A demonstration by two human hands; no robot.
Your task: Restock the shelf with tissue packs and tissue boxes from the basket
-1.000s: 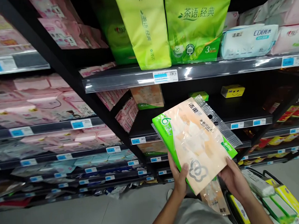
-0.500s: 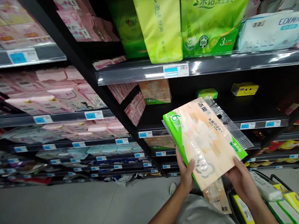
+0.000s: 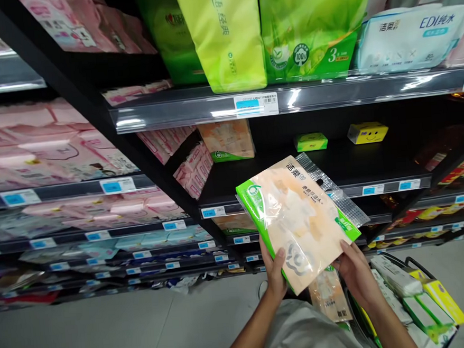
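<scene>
I hold an orange-and-green pack of tissues (image 3: pixel 299 219) up in front of a black store shelf (image 3: pixel 335 172). My left hand (image 3: pixel 274 277) grips its lower left edge, thumb on the front. My right hand (image 3: pixel 356 271) grips its lower right corner. The pack tilts to the right, with a clear hanging tab at its top right. A second, similar pack (image 3: pixel 330 297) hangs below it, partly hidden.
A matching pack (image 3: pixel 227 140), a small green box (image 3: pixel 311 142) and a yellow box (image 3: pixel 366 131) sit on the shelf behind. Large green bags (image 3: pixel 269 28) stand above. Pink packs (image 3: pixel 55 149) fill the left shelves. A basket (image 3: pixel 415 299) with goods is at lower right.
The view has swung slightly, and the pack and both hands sit a little left of where they were. My grip on the pack is unchanged.
</scene>
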